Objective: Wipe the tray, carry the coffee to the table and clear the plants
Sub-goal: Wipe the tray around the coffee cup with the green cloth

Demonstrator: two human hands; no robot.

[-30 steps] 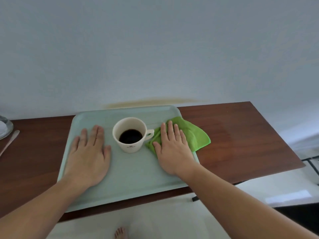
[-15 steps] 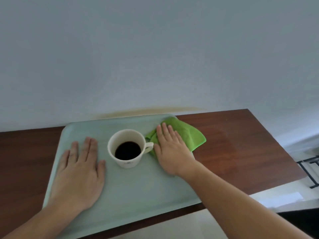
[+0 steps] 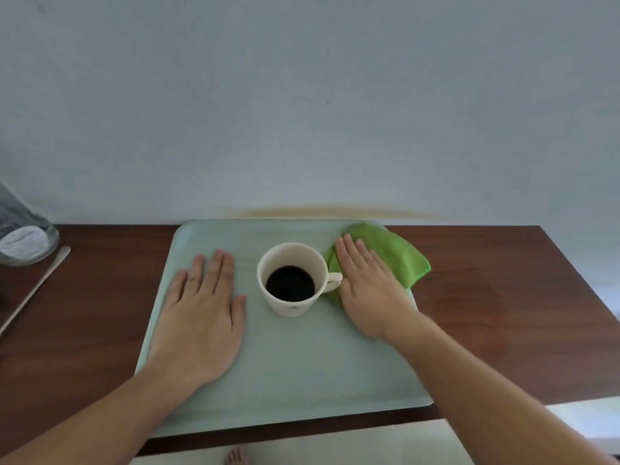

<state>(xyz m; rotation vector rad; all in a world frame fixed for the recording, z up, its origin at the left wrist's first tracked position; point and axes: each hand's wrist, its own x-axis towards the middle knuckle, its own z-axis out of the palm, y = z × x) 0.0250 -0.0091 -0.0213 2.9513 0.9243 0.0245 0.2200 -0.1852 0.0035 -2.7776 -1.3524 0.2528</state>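
A pale green tray [image 3: 302, 370] lies on a dark wooden shelf against the wall. A white cup of black coffee [image 3: 292, 279] stands upright in the tray's middle, its handle pointing right. My left hand [image 3: 201, 317] rests flat on the tray left of the cup, fingers spread, holding nothing. My right hand [image 3: 369, 290] lies flat on a green cloth [image 3: 399, 256], pressing it onto the tray's far right corner, right beside the cup's handle. Part of the cloth hangs over the tray's right rim. No plants are in view.
The wooden shelf [image 3: 496, 313] runs left to right, its front edge just below the tray. A glass jar [image 3: 23, 236] stands at the far left with a long pale spoon [image 3: 33, 290] lying beside it. The wall rises straight behind. A bare foot [image 3: 236, 457] shows on the floor.
My right hand has pushed the green cloth away from me toward the tray's far right corner. My left hand stays flat on the tray. The view has shifted, and the jar is back in sight.
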